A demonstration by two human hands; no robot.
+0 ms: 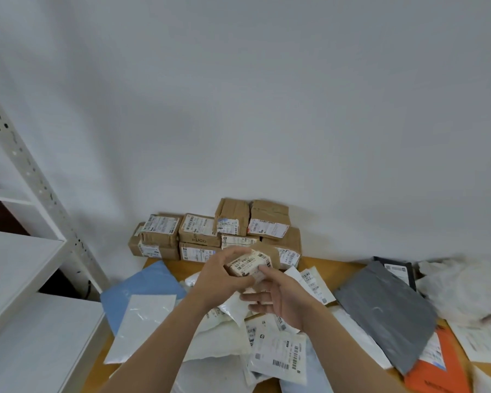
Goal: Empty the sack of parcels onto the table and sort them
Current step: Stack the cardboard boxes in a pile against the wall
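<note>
a small box [251, 262] with a white label is held up over the middle of the table [328, 268], in front of the box stack [210, 234] that stands against the wall at 12 o'clock. the left hand [221, 276] grips the box from its 9 o'clock side, fingers curled over the top and thumb underneath. the right hand [281, 300] comes in from 4 o'clock with its thumb tip touching the label; its fingers are stretched out straight below the box and look blurred, so this hand is not closed round it. under the hands lies a loose heap of white mailers [278, 350] with barcode labels. a blue mailer [145, 283] lies at 9 o'clock with a white pouch [142, 321] overlapping its near edge. a grey mailer [386, 310] lies at 3 o'clock, its near corner over an orange mailer [434, 373] at 4 o'clock. a crumpled white bag [459, 287] sits at the far right. white shelving [20, 262] stands left of the table.
</note>
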